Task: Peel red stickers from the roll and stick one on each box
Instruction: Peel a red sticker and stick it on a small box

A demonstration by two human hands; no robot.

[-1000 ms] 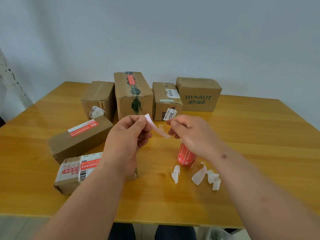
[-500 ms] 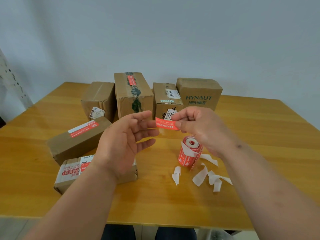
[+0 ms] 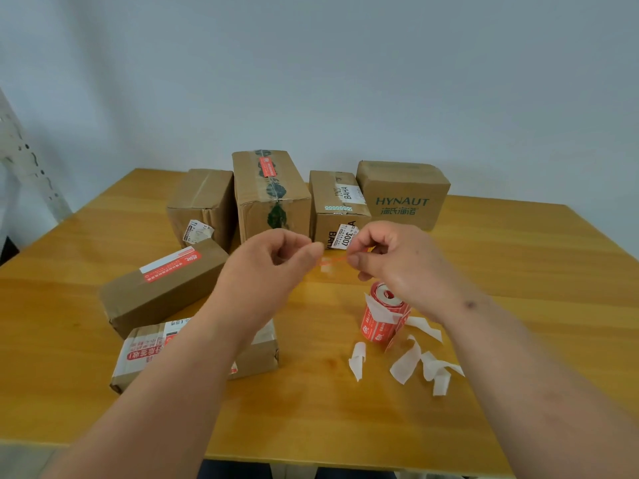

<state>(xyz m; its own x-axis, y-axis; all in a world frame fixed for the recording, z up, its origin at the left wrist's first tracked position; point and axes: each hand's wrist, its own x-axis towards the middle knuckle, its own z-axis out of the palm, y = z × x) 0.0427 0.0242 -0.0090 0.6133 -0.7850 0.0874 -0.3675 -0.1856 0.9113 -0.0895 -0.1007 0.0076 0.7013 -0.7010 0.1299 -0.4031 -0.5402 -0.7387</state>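
From the head view, six brown cardboard boxes [image 3: 269, 198] crowd the far-left half of the yellow wooden table [image 3: 518, 271], its near and right stretches open beside one red sticker roll [image 3: 382, 314] and four white backing scraps [image 3: 406, 363], while the left hand [image 3: 262, 271] and right hand [image 3: 397, 257] each pinch an end of one thin red sticker [image 3: 332, 260] above the table's middle.

1. Both hands, left hand [image 3: 266, 267] and right hand [image 3: 397, 261], raised over mid table [image 3: 536, 271], close together.
2. Beyond the hands: row of four upright boxes; the labelled box [image 3: 337, 209] stands directly behind the fingertips, blocking forward reach.
3. Left of left hand: two low boxes, long box [image 3: 162, 288] and taped box [image 3: 193, 354], close together.
4. Below right hand: sticker roll [image 3: 382, 316], with backing scraps [image 3: 415, 364] near it.
5. Right of right hand: open table to the edge.
6. Near edge: bare table between the forearms.
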